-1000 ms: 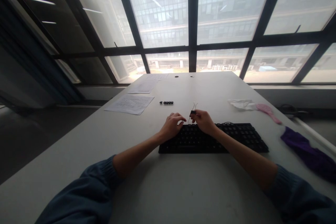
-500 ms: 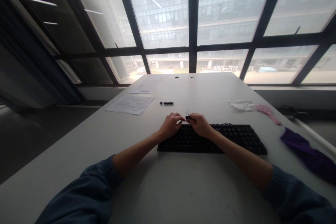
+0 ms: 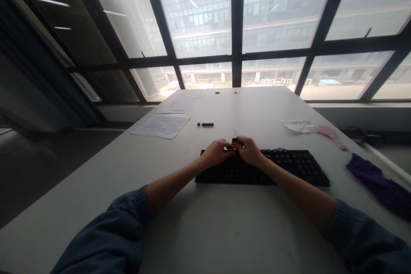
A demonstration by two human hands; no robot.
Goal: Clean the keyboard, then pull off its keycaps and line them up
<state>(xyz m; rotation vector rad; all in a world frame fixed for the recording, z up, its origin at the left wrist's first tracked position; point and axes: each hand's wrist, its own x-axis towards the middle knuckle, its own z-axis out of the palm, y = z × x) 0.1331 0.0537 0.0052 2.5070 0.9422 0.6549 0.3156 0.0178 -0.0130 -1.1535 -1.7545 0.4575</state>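
Observation:
My right hand (image 3: 248, 150) pinches a small black clip (image 3: 235, 140) with thin wire arms that point up and away from me. Close against it, my left hand (image 3: 216, 153) has its fingers curled and pressed together at the lower side of the clip; whatever lies between those fingertips is hidden. Both hands are above the back left part of a black keyboard (image 3: 295, 165), covering some of its keys. Beyond the keyboard, several loose black keycaps (image 3: 207, 124) lie in a short row on the white table (image 3: 205, 222).
Printed papers (image 3: 162, 126) lie at the left. On the right are a crumpled white tissue (image 3: 298, 126), a pink handled object (image 3: 330, 136) and a purple cloth (image 3: 375, 180) near the table edge. Large windows (image 3: 205, 17) stand behind the table.
My left hand has moved right and closed in on the clip beside my right hand. The whole view has shifted slightly. The keycaps lie as before.

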